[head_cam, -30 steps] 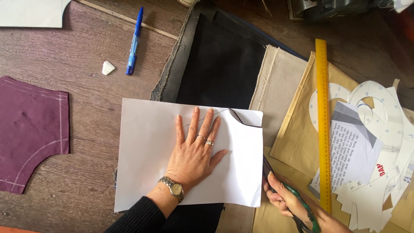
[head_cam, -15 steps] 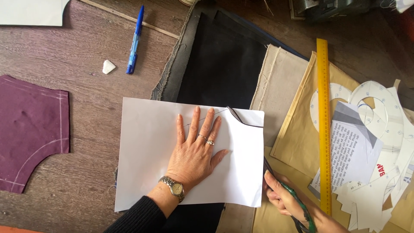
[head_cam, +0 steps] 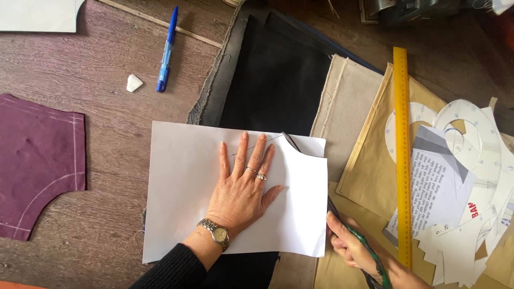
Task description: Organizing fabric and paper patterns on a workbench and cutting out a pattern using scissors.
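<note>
Wooden tabletop, brown and grained, is seen from above; the white paper sheet is taken as landmark. The sheet is laid over black fabric, which extends above it and shows again below its lower edge; beige canvas and a brown paper pattern piece are recorded to the right of the sheet; a yellow ruler is laid lengthwise on the brown paper, further right; printed white paper offcuts are heaped beyond the ruler. A maroon fabric piece with chalk lines is noted left of the sheet; a blue pen and a white chalk piece lie above-left of it.

The left hand is spread flat, fingers open, pressed on the sheet's middle; a wristwatch is worn. The right hand is closed around green-handled scissors at the sheet's lower right corner; the blades are mostly hidden at the sheet's right edge, so their opening cannot be told. A curved cut is seen at the sheet's upper right corner.

Risk, as judged: the sheet could be shifted if left-hand pressure is eased, giving a crooked edge; the black fabric beneath could be nicked if caught between the blades; fingertips near the cut line could be grazed.
</note>
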